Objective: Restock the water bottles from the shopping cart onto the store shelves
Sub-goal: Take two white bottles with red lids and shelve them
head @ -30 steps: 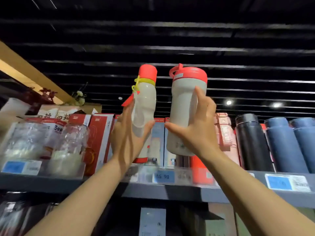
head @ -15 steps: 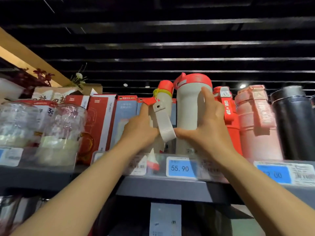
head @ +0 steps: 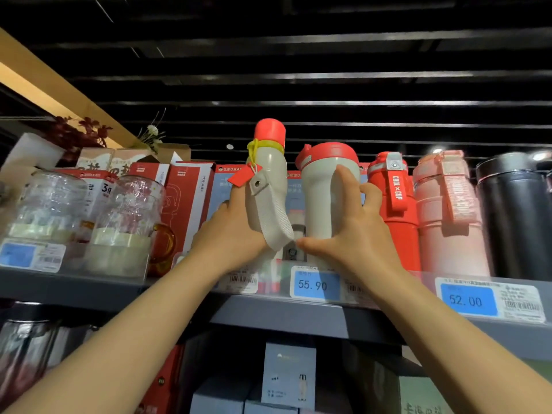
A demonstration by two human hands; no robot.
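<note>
My left hand (head: 231,231) grips a slim cream bottle (head: 267,177) with a red cap, a yellow band, a red tag and a grey strap. The bottle is upright at the top shelf (head: 298,315), its base hidden behind my hand. My right hand (head: 351,231) grips a wider cream bottle (head: 324,201) with a red lid just to its right. That bottle stands at shelf level, its foot hidden behind the clear shelf rail. The two bottles are side by side with a narrow gap.
Right of them stand a red bottle (head: 394,210), a pink bottle (head: 448,213) and a black flask (head: 513,222). Red boxes (head: 185,201) and glass jars (head: 128,222) fill the left. Price tags 55.90 (head: 313,285) and 52.00 (head: 467,300) sit on the shelf edge.
Both bottles have come down from above the shelf to shelf level between the boxes and the red bottle. The slim bottle has since risen a little in my left hand.
</note>
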